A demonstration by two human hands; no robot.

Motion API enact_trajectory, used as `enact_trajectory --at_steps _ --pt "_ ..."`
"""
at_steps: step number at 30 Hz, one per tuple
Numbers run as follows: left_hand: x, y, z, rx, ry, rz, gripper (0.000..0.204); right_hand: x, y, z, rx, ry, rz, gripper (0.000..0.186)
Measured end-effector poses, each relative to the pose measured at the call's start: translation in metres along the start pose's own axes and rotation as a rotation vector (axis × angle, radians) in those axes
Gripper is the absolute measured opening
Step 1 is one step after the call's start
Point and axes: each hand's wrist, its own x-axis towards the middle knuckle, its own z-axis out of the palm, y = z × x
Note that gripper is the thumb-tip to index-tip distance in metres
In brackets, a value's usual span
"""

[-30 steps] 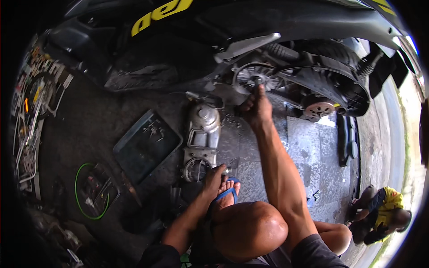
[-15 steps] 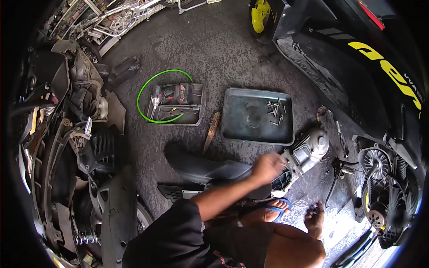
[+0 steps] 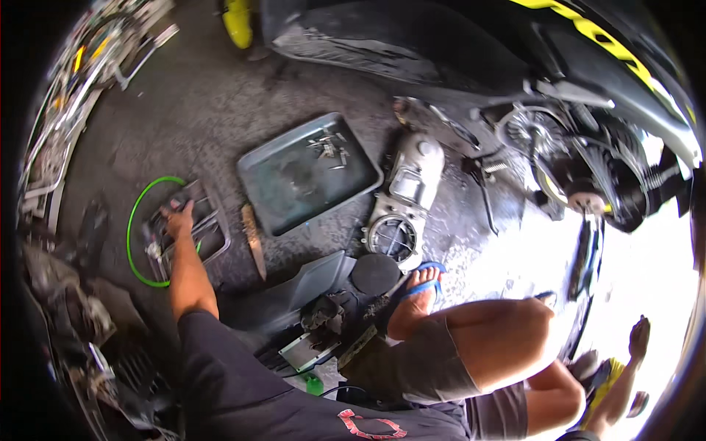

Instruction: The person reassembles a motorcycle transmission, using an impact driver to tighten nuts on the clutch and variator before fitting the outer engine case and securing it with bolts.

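My left hand [image 3: 179, 220] is down in a small tool tray [image 3: 223, 224], its bent fingers around a dark cordless impact wrench [image 3: 153, 248]. The hand covers much of the wrench. A bright green hose [image 3: 129, 228] loops around the tray's left side. Far to the right, my right hand [image 3: 639, 339] is raised in strong light, dark and smeared, so its fingers cannot be made out. A silver engine cover [image 3: 412, 184] lies on the floor ahead of my sandalled foot [image 3: 418, 301]. Beside it, a large grey tray [image 3: 268, 213] carries several loose bolts [image 3: 331, 147].
A wooden-handled blade [image 3: 254, 242] lies between the trays. Dark plastic panels [image 3: 294, 287] and a round black pad [image 3: 376, 275] sit close to my legs. A black scooter [image 3: 441, 44] with an exposed engine stands beyond, and dismantled parts [image 3: 59, 287] crowd the left.
My left hand has left the engine cover and swung left to the wrench in the tool tray. My right hand has moved farther right. The whole view has turned.
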Motion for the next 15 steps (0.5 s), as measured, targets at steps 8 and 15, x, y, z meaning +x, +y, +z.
enact_trajectory --at_steps 8,15 --pt "-0.029 -0.03 -0.027 -0.268 -0.168 0.002 0.096 -0.038 -0.123 0.012 0.814 -0.098 0.795 0.038" --pt "-0.016 -0.055 0.014 -1.29 -0.454 -0.23 0.041 -0.032 -0.21 0.008 0.876 -0.101 0.787 0.032"
